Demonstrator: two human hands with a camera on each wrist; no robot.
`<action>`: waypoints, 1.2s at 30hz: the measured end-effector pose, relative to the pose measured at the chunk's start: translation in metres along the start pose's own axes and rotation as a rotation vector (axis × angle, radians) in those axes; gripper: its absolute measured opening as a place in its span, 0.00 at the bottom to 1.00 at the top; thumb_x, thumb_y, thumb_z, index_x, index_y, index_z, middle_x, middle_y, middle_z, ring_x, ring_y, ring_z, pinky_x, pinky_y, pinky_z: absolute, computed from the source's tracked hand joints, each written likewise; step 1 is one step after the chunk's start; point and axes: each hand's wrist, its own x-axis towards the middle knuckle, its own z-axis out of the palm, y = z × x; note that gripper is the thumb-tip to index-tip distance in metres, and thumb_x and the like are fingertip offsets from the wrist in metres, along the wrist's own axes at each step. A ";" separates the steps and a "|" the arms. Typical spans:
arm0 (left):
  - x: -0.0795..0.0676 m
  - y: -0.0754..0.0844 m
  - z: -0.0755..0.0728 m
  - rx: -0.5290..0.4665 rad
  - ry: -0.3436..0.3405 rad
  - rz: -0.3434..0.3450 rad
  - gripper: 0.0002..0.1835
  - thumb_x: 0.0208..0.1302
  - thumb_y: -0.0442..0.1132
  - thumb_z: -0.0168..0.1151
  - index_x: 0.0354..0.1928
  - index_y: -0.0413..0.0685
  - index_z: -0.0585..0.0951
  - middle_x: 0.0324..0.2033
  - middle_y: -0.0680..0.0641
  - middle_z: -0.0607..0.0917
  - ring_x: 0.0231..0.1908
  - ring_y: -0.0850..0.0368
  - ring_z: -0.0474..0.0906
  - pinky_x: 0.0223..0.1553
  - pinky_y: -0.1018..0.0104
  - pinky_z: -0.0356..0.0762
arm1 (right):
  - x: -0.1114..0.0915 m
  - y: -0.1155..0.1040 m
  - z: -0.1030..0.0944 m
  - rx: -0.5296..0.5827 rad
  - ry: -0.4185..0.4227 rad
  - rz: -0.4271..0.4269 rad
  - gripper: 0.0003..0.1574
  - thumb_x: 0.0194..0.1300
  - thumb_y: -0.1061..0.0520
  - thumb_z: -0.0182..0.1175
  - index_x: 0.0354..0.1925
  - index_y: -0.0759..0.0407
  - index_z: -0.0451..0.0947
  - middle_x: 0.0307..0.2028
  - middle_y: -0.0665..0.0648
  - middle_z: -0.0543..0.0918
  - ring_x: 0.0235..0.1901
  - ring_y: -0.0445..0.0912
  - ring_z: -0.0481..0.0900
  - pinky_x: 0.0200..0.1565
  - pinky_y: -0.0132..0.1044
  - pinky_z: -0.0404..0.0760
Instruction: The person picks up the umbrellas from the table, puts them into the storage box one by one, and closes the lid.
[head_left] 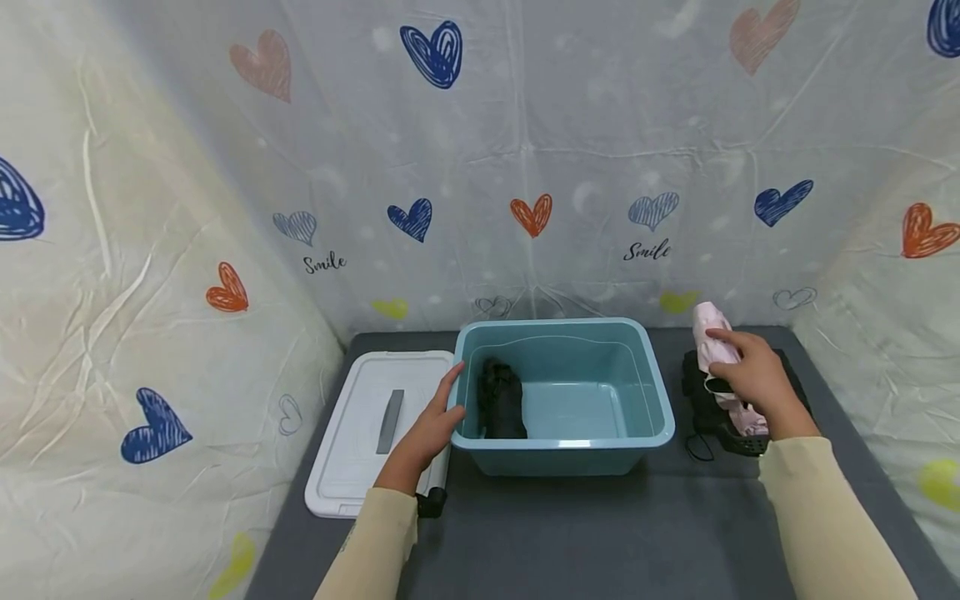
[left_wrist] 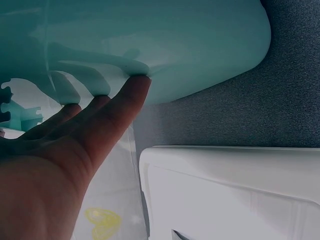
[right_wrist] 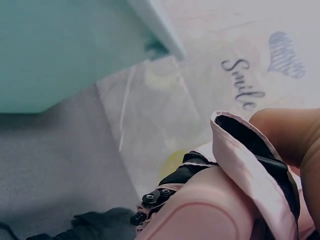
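My right hand [head_left: 753, 375] grips a pink folding umbrella [head_left: 712, 329] above a black basket [head_left: 750, 440] at the right. Close up in the right wrist view, the umbrella shows its smooth pink handle [right_wrist: 205, 207], dark rib joints and pink cloth with a black inner side. At the left end of a blue-green plastic bin [head_left: 555, 462], my left hand [head_left: 429, 429] touches the wall with fingers fairly straight; the left wrist view shows the fingertips [left_wrist: 137, 82] against its outer side. Inside the bin, on the left, lies a dark folded bundle [head_left: 501, 404].
A white lid [head_left: 352, 433] with a grey handle lies left of the bin, partly behind my left forearm. A small black object [head_left: 431, 502] is at its near corner. A thin black cord loop [head_left: 699, 448] lies beside the basket. Printed curtains [head_left: 525, 150] enclose the grey table.
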 end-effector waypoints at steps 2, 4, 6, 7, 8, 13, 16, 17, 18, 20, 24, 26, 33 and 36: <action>0.000 0.000 0.000 -0.005 0.003 -0.005 0.40 0.65 0.37 0.44 0.74 0.79 0.45 0.76 0.48 0.47 0.66 0.42 0.58 0.56 0.41 0.64 | -0.002 -0.004 -0.002 0.010 0.002 -0.006 0.38 0.63 0.58 0.55 0.71 0.57 0.62 0.68 0.76 0.58 0.56 0.69 0.65 0.48 0.63 0.74; -0.001 0.000 0.000 -0.005 0.002 -0.006 0.40 0.65 0.37 0.43 0.74 0.80 0.45 0.76 0.48 0.47 0.67 0.42 0.58 0.56 0.41 0.65 | -0.003 -0.008 -0.003 0.008 0.006 -0.016 0.38 0.63 0.58 0.55 0.71 0.57 0.62 0.68 0.76 0.58 0.57 0.69 0.65 0.49 0.64 0.73; -0.001 0.000 -0.001 -0.004 -0.002 -0.006 0.40 0.65 0.37 0.43 0.74 0.80 0.45 0.76 0.48 0.47 0.67 0.42 0.57 0.56 0.41 0.65 | -0.003 -0.012 -0.003 0.010 0.007 -0.019 0.38 0.63 0.58 0.55 0.71 0.57 0.62 0.67 0.75 0.59 0.56 0.68 0.65 0.49 0.64 0.73; -0.001 0.000 -0.001 -0.007 -0.001 -0.009 0.40 0.65 0.38 0.43 0.74 0.81 0.45 0.76 0.49 0.47 0.68 0.42 0.56 0.57 0.41 0.64 | -0.004 -0.015 -0.003 0.010 0.004 -0.017 0.38 0.63 0.58 0.55 0.71 0.57 0.62 0.67 0.75 0.59 0.56 0.68 0.65 0.49 0.64 0.73; -0.001 -0.001 -0.001 -0.007 -0.001 -0.007 0.40 0.66 0.37 0.43 0.74 0.81 0.45 0.76 0.49 0.47 0.68 0.42 0.56 0.57 0.40 0.64 | -0.004 -0.018 -0.003 0.007 0.003 -0.019 0.38 0.63 0.58 0.55 0.71 0.56 0.62 0.67 0.75 0.59 0.55 0.68 0.65 0.49 0.64 0.74; 0.000 -0.003 0.000 -0.010 -0.002 0.001 0.40 0.66 0.37 0.43 0.73 0.81 0.45 0.76 0.49 0.46 0.69 0.41 0.55 0.58 0.37 0.63 | -0.006 -0.033 -0.003 -0.003 -0.015 -0.031 0.38 0.63 0.57 0.56 0.71 0.55 0.62 0.69 0.74 0.58 0.55 0.67 0.65 0.49 0.64 0.75; 0.000 -0.003 -0.001 -0.012 -0.003 0.002 0.40 0.66 0.37 0.43 0.73 0.82 0.45 0.76 0.49 0.46 0.69 0.41 0.55 0.59 0.37 0.62 | -0.008 -0.042 -0.004 -0.003 -0.023 -0.038 0.39 0.62 0.57 0.57 0.71 0.54 0.62 0.70 0.73 0.57 0.57 0.68 0.64 0.50 0.66 0.73; -0.001 -0.002 -0.001 -0.013 -0.003 0.002 0.40 0.66 0.37 0.43 0.73 0.82 0.45 0.76 0.49 0.46 0.69 0.41 0.55 0.59 0.37 0.62 | -0.008 -0.045 -0.005 -0.002 -0.026 -0.043 0.39 0.62 0.56 0.57 0.72 0.53 0.62 0.70 0.73 0.56 0.58 0.69 0.64 0.50 0.66 0.73; 0.000 -0.002 -0.001 -0.013 -0.003 0.003 0.40 0.66 0.37 0.43 0.73 0.81 0.45 0.76 0.49 0.46 0.69 0.41 0.55 0.58 0.38 0.63 | -0.009 -0.047 -0.005 -0.002 -0.028 -0.046 0.40 0.62 0.56 0.57 0.72 0.52 0.62 0.70 0.73 0.56 0.58 0.69 0.64 0.51 0.66 0.73; -0.001 -0.002 -0.001 -0.012 -0.002 -0.001 0.40 0.66 0.38 0.43 0.73 0.82 0.45 0.76 0.49 0.46 0.68 0.41 0.56 0.58 0.38 0.64 | -0.010 -0.052 -0.006 0.001 -0.030 -0.057 0.40 0.62 0.56 0.58 0.72 0.52 0.62 0.71 0.72 0.55 0.59 0.70 0.64 0.51 0.67 0.72; -0.001 -0.002 -0.001 -0.009 0.001 -0.006 0.40 0.66 0.38 0.44 0.73 0.82 0.45 0.76 0.48 0.47 0.67 0.41 0.57 0.57 0.39 0.65 | -0.013 -0.062 -0.008 0.011 -0.042 -0.080 0.40 0.61 0.57 0.59 0.71 0.52 0.62 0.72 0.71 0.54 0.61 0.70 0.63 0.52 0.67 0.71; -0.001 -0.001 -0.001 -0.010 0.003 -0.008 0.40 0.66 0.38 0.44 0.73 0.82 0.45 0.76 0.48 0.47 0.67 0.41 0.57 0.57 0.39 0.65 | -0.014 -0.068 -0.009 0.018 -0.048 -0.089 0.40 0.61 0.57 0.59 0.71 0.52 0.63 0.73 0.70 0.53 0.61 0.70 0.63 0.53 0.67 0.70; -0.001 0.000 -0.003 -0.017 -0.007 -0.019 0.40 0.66 0.37 0.44 0.74 0.79 0.45 0.76 0.48 0.46 0.68 0.41 0.55 0.58 0.38 0.63 | -0.018 -0.085 -0.005 0.040 -0.055 -0.160 0.38 0.61 0.59 0.59 0.70 0.53 0.65 0.72 0.69 0.54 0.61 0.69 0.64 0.53 0.66 0.71; -0.001 0.000 -0.004 -0.025 -0.022 -0.035 0.40 0.67 0.36 0.44 0.76 0.74 0.44 0.77 0.46 0.44 0.69 0.40 0.54 0.59 0.37 0.62 | -0.018 -0.091 -0.002 0.050 -0.067 -0.197 0.37 0.61 0.60 0.59 0.69 0.54 0.66 0.72 0.68 0.55 0.60 0.68 0.65 0.53 0.64 0.72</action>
